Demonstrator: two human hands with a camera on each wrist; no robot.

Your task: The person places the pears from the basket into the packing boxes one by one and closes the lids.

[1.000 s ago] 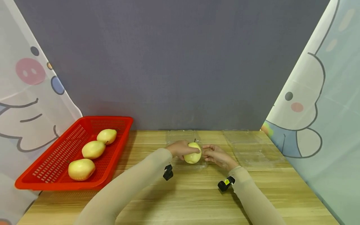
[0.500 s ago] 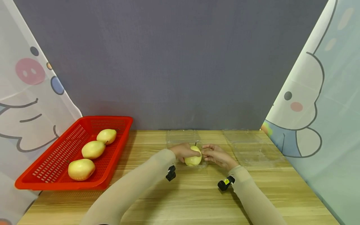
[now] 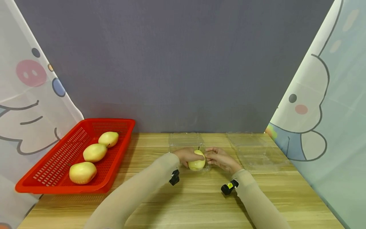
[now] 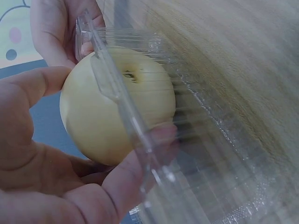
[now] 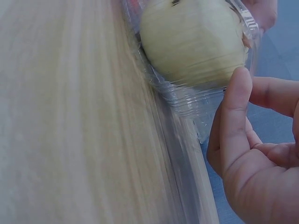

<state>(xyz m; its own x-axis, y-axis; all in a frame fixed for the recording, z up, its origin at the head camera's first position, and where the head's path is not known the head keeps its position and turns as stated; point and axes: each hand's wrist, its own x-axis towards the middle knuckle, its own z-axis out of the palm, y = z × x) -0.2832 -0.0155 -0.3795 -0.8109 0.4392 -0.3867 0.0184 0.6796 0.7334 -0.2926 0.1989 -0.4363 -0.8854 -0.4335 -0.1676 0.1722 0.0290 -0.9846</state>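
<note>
Head: pear [image 3: 196, 164] in clear box [image 3: 186, 140], L hand [image 3: 187, 155] at box's left, R hand [image 3: 221, 159] at its right | L wrist: L hand pinches pear, thumb vs fingers | R wrist: R hand pinches box rim; poss. risk: R slip → box skids

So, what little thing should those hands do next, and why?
Probably the left hand should gently loosen its hold on the yellow fruit: it sits partly within the clear container, whose edge the right hand pinches, likely steadying it. Gently, because whether the fruit touches bottom is unclear.
</note>
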